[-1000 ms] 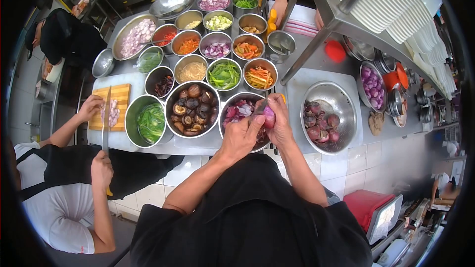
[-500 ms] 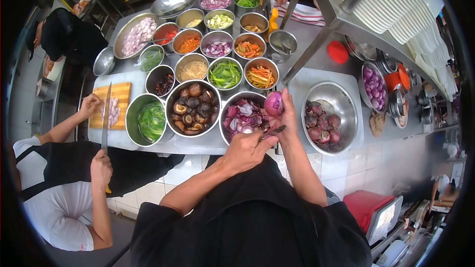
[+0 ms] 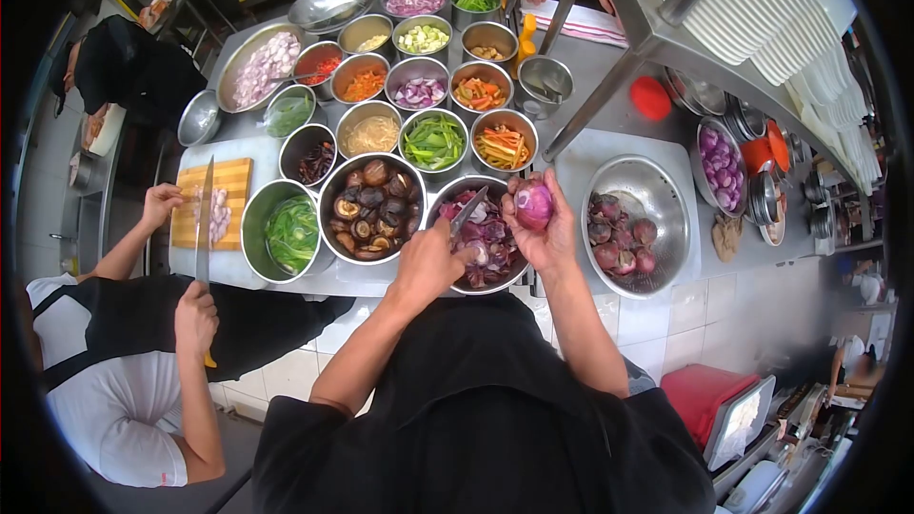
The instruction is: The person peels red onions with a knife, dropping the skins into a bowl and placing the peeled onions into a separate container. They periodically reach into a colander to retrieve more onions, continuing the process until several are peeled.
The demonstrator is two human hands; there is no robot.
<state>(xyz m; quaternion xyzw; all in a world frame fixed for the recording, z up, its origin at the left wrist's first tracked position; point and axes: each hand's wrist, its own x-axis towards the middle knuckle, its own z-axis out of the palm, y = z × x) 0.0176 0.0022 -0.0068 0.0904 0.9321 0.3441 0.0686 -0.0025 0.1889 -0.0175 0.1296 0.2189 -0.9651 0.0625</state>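
My left hand (image 3: 426, 266) is closed around a small knife (image 3: 468, 210), its blade pointing up and away over a steel pot. That pot (image 3: 517, 276) holds red onion skins and trimmings (image 3: 488, 246). To the right of it, my right hand (image 3: 547, 240) grips a shiny purple red onion (image 3: 533, 205), held up near the pot's rim. The knife and this onion are apart. Beside my right hand stands a perforated steel colander (image 3: 669, 214) with several dull, unpeeled red onions (image 3: 624, 243) in it.
Several steel pots of cut vegetables stand ahead, with a pot of mushrooms (image 3: 371, 209) nearest left. At left, a co-worker holds a long knife (image 3: 203, 219) over a cutting board (image 3: 233, 181). A shelf post (image 3: 600, 100) rises at right, near a bowl of peeled onions (image 3: 721, 167).
My left hand has drawn away from the onion to the left, and the blade now points up over the pot. My right hand has turned the onion slightly and its fingers wrap it more.
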